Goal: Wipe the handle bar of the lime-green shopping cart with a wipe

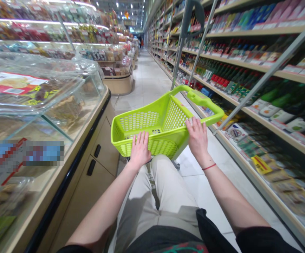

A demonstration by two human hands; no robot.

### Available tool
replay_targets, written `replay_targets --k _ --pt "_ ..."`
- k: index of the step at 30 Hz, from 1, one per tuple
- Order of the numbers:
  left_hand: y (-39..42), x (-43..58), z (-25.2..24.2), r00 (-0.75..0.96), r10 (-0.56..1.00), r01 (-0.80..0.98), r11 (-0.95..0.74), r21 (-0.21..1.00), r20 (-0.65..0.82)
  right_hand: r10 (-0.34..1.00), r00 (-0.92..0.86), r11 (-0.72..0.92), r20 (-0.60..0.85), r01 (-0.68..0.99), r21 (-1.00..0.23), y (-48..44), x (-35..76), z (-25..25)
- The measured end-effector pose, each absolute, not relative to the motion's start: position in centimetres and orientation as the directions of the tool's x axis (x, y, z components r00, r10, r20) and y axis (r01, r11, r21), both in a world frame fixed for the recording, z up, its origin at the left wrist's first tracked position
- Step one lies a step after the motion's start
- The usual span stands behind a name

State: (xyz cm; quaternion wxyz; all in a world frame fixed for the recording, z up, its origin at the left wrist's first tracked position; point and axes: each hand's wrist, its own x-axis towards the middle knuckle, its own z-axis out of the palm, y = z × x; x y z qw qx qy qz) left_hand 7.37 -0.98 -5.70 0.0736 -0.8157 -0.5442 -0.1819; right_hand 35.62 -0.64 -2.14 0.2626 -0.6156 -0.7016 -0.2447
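Observation:
A lime-green plastic shopping cart (168,142) stands sideways in front of my legs, its handle to the right. Its basket, with perforated walls, holds nothing that I can see. My left hand (141,149) grips the near rim around the middle, fingers laid over the edge. Farther right, my right hand (198,135) holds the rim where it meets the handle (203,102), fingers hooked over the top. A thin red cord circles my right wrist. Both thumbs are partly hidden.
On the left runs a glass-topped food counter (70,112) with wooden drawers. Stocked shelves (247,66) line the right, with a grey metal ladder (268,75) leaning along them. The tiled aisle (144,75) stretches ahead past a low display bin (118,84).

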Motion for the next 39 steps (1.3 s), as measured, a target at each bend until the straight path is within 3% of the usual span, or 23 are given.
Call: replay_targets --k 5,17,29,39 --pt "-0.9 7.4 -5.9 0.344 0.850 0.912 -0.403 0.072 0.399 0.736 -0.105 0.158 0.668 0.987 -0.018 -0.3 31.9 -3.9" --pt "-0.9 7.5 -6.0 0.339 0.851 0.912 -0.403 0.083 0.402 0.746 -0.373 0.403 0.552 0.912 0.073 -0.1 25.3 -5.4" --pt "-0.9 7.3 -5.7 0.301 0.881 0.927 -0.359 0.103 0.364 0.735 -0.159 0.133 0.659 0.987 0.089 0.1 35.9 -1.2" --pt "-0.9 7.3 -5.5 0.311 0.877 0.925 -0.368 0.095 0.366 0.771 -0.201 0.277 0.604 0.960 -0.035 0.3 26.9 -5.4"
